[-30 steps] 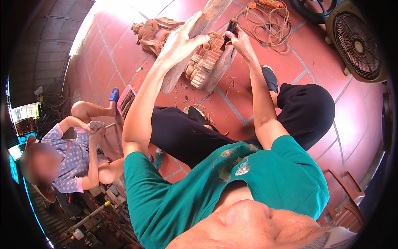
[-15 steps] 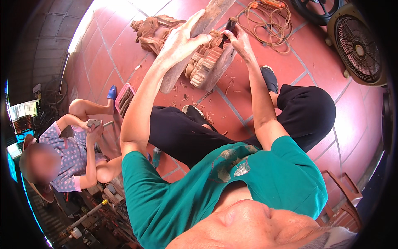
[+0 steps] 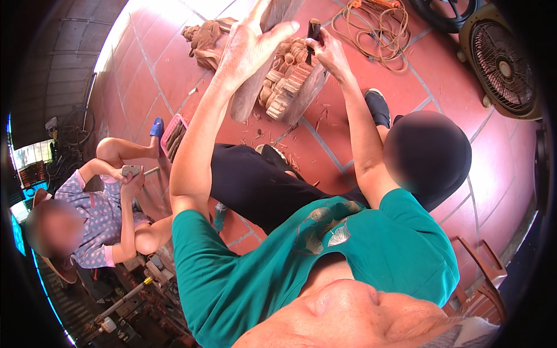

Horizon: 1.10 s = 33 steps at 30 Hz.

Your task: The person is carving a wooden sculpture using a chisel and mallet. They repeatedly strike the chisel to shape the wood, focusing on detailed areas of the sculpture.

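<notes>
My left hand [image 3: 248,49] is closed around a long rough piece of wood [image 3: 243,104], its thumb lying across the top; the wrapped fingers are mostly hidden. In my right hand [image 3: 331,52] is a chisel [image 3: 314,28], dark-handled with a brownish top, pinched nearly upright with its lower end against the carving. That brown wood carving [image 3: 290,75], cut with rounded figures and stepped ridges, lies on the tiled floor between my arms. Another carved wooden figure [image 3: 206,43] lies just left of my left hand.
Wood chips are scattered over the red tiles [image 3: 325,145]. A coiled orange cord [image 3: 386,32] and a box fan [image 3: 502,66] stand at the far right. To my left, a seated person [image 3: 104,203] holds a phone beside a pink basket [image 3: 174,136]. A brown chair [image 3: 487,272] is at right.
My left hand has moved away and up, and the upper end of its wood has swung left, away from the chisel. My right hand and the chisel have shifted slightly left.
</notes>
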### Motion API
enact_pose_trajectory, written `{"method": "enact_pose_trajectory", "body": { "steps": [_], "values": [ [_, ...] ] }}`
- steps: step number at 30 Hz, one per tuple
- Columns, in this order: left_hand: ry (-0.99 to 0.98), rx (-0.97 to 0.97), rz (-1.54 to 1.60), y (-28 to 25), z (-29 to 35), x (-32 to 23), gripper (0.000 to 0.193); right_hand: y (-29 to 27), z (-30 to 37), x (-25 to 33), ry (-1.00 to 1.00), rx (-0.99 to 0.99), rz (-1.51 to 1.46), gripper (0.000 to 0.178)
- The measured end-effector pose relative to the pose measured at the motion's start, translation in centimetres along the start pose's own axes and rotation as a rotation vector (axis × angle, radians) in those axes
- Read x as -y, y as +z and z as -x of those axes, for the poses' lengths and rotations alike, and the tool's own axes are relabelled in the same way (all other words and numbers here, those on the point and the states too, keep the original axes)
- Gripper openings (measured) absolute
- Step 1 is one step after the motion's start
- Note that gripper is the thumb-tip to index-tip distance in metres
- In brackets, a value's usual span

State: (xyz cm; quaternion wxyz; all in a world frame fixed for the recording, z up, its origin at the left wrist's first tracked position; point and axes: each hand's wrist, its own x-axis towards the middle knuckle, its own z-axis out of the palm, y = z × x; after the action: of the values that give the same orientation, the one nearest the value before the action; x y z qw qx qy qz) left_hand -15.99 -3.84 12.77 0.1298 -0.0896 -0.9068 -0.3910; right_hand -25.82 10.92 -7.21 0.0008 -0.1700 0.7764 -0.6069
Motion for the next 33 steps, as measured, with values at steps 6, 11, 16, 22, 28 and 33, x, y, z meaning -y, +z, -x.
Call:
{"method": "enact_pose_trajectory", "body": {
  "steps": [6, 11, 16, 22, 28, 33],
  "values": [
    [-0.231, 0.409, -0.291, 1.9, -0.3, 3.0, 0.081, 0.3, 0.1, 0.3, -0.06, 0.026, 0.05, 0.031],
    [-0.15, 0.292, -0.189, 2.1, -0.8, 2.8, 0.08, 0.5, -0.3, -0.3, -0.123, -0.014, -0.025, 0.031],
    [-0.033, -0.034, -0.108, 1.3, -1.6, -1.4, 0.075, 0.2, -0.4, -1.0, -0.08, -0.004, 0.02, 0.03],
    [-0.251, 0.382, -0.234, 2.4, -0.5, 3.7, 0.081, 0.5, 0.2, 1.0, -0.002, 0.062, 0.034, 0.03],
    [-0.214, 0.265, -0.161, 1.9, 0.3, 3.7, 0.085, 0.3, -2.6, -3.7, 0.209, 0.035, -0.237, 0.032],
    [-0.239, 0.212, -0.159, 1.0, 0.9, 3.4, 0.086, 0.6, -1.4, -3.4, 0.195, -0.013, -0.303, 0.035]
  ]
}}
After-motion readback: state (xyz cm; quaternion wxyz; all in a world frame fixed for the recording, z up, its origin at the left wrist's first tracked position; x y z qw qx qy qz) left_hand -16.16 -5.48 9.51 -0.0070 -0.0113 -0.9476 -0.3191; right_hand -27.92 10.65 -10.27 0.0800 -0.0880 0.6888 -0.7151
